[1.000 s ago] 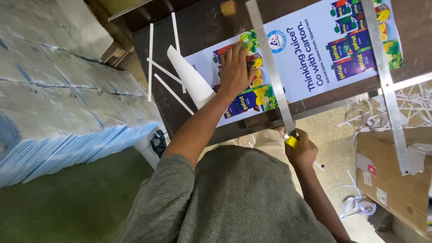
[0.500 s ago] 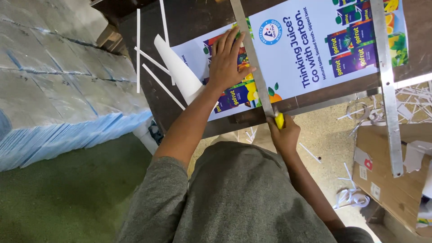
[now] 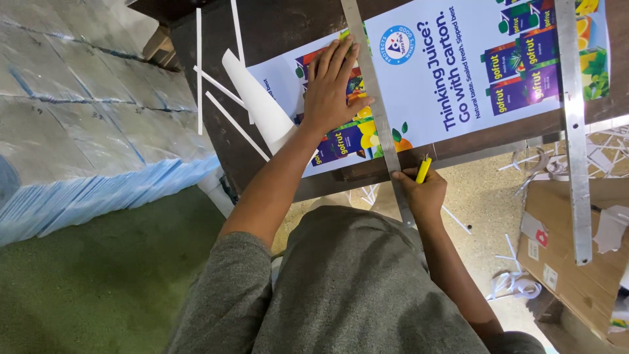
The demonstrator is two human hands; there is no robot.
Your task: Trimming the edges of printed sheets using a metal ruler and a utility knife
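Dark table [image 3: 275,33]: left hand [image 3: 331,85] pins poster [image 3: 419,72] (ruler [image 3: 373,98] alongside)

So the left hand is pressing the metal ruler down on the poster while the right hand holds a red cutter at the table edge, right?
Not quite: the cutter is yellow, not red, as the head view shows. The rest stands: the left hand presses the metal ruler onto the poster, and the right hand holds the cutter at the table edge.
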